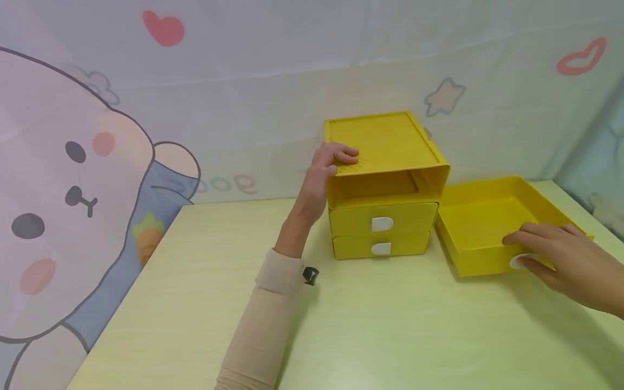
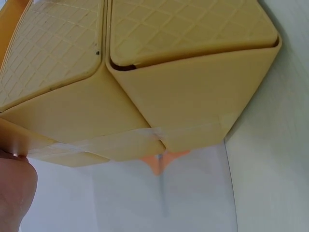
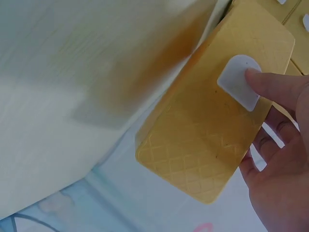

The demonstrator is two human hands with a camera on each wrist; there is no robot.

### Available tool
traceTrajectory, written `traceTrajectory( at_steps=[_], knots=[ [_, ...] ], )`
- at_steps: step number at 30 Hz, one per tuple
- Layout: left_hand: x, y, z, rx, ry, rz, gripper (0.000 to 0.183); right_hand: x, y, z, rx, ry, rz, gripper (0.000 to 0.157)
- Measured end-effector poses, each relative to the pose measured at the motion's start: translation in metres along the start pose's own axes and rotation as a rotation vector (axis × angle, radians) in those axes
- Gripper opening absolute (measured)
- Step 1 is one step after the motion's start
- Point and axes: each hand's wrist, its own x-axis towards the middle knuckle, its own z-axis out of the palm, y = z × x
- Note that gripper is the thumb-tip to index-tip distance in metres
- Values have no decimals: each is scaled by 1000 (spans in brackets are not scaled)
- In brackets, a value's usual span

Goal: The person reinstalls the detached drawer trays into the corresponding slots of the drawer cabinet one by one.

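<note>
A yellow drawer cabinet (image 1: 385,141) stands near the back of the table. Its top slot is vacant, and two lower drawers (image 1: 358,219) with white handles sit in it. My left hand (image 1: 325,170) rests on the cabinet's upper left edge, fingers lying over the top; the left wrist view shows the cabinet's side (image 2: 183,96). To the right of the cabinet is a pulled-out yellow drawer (image 1: 487,260), with nothing seen inside. My right hand (image 1: 570,260) pinches its front wall, the thumb on the white handle (image 3: 236,79) and the fingers behind the rim.
The pale table (image 1: 219,260) runs left and forward of the cabinet. Behind it hangs a cloth backdrop (image 1: 253,108) printed with a cartoon animal, hearts and a star. A small black object (image 1: 310,275) shows beside my left sleeve.
</note>
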Motion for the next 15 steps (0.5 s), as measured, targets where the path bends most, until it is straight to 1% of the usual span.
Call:
traceTrajectory(
  at_steps=[1, 2, 5, 7, 10, 15],
  knots=[
    [-1, 0, 0, 6, -4, -6, 51, -4, -1, -1, -1, 19, -6, 25],
    [-1, -1, 0, 10, -8, -14, 52, -8, -1, -2, 5, 37, -11, 30],
    [-3, -1, 0, 20, -17, -40, 52, -17, -4, -5, 36, 104, -29, 59],
    [-3, -1, -1, 23, -18, -40, 51, -20, -7, -7, 60, 142, -41, 66],
    [-2, -1, -3, 37, -23, -17, 50, -23, -12, -13, 73, 178, -45, 70],
    [1, 0, -4, 75, -34, 17, 49, -28, -22, -30, 25, 223, -91, 74]
  ],
)
